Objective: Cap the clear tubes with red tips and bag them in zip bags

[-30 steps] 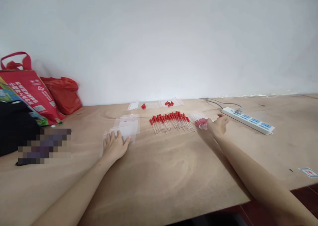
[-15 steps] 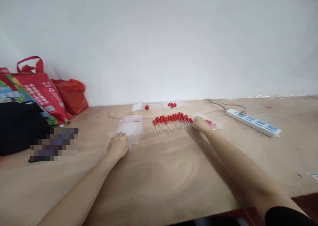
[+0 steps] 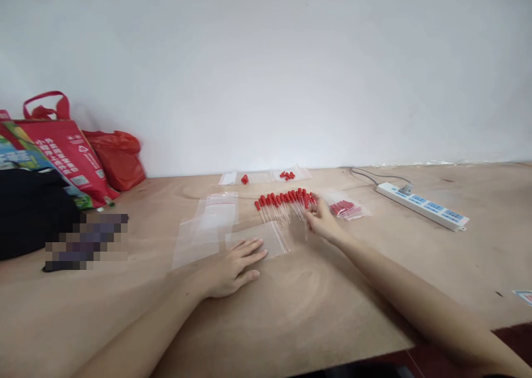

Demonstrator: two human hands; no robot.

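My left hand (image 3: 241,261) lies flat with fingers spread, pressing on a clear zip bag (image 3: 274,242) on the table. Between the thumb and fingers of my right hand (image 3: 322,220) is a glass dropper (image 3: 306,203) with a red rubber bulb, held about upright. Just left of that hand, a row of several more red-bulbed droppers (image 3: 276,200) lies side by side, bulbs toward the wall. More flat zip bags (image 3: 216,212) overlap beyond my left hand. To the right of the row, a bag with red-bulbed droppers (image 3: 344,209) is lying on the table.
Near the wall, small red bulbs (image 3: 286,175) rest on clear bags. A white power strip (image 3: 421,205) with a plugged-in cord lies right. At the left stand a red shopping bag (image 3: 62,156), a red plastic bag (image 3: 118,156) and a black cloth item (image 3: 33,214).
My left hand has moved right from the bag stack, and a zip bag now lies under it. My right hand has drawn back toward me and left with a dropper from the row's right end.
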